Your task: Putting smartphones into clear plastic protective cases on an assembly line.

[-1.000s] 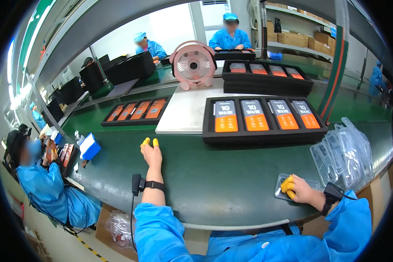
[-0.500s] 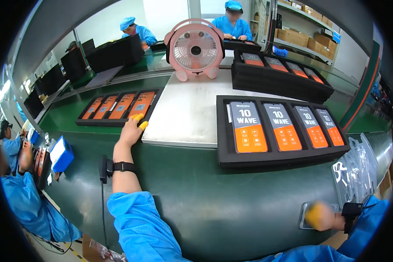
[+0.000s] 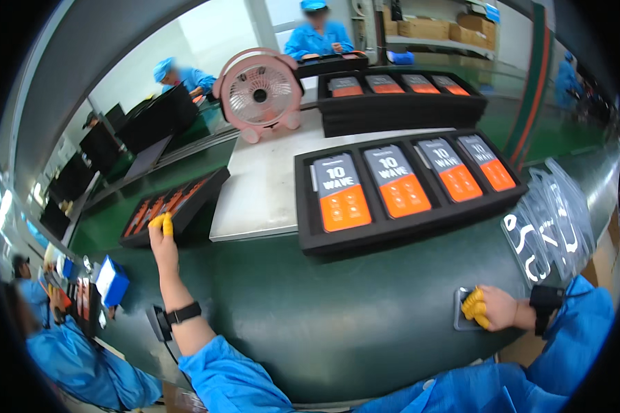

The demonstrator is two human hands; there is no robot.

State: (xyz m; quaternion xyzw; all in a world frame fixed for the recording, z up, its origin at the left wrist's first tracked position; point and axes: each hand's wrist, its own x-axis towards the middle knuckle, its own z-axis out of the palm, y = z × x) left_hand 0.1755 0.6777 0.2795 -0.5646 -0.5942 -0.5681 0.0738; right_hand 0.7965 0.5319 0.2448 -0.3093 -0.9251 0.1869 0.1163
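Observation:
My left hand (image 3: 162, 233), with yellow finger covers, grips the near edge of a black foam tray (image 3: 204, 199) at the left. That tray tilts, its right end raised off the table, and orange-backed phones (image 3: 179, 197) sit in its slots. At the lower right my right hand (image 3: 494, 308), also in yellow finger covers, has its fingers curled onto a small clear plastic case (image 3: 461, 319) lying on the green table (image 3: 337, 316). The fingers and palm hide most of that case.
Beside the left tray lies a white board (image 3: 255, 206) with a pink fan (image 3: 258, 96) on it. A black foam tray (image 3: 324, 242) of grey-and-orange phones stands centre right, more stacked trays (image 3: 399, 115) behind. Clear plastic cases (image 3: 554, 220) pile at right. Co-workers sit left and beyond.
The left tray, flat before, now tilts with its right end lifted, my left hand on its near edge. My right hand stays on the clear case. The whole view has turned.

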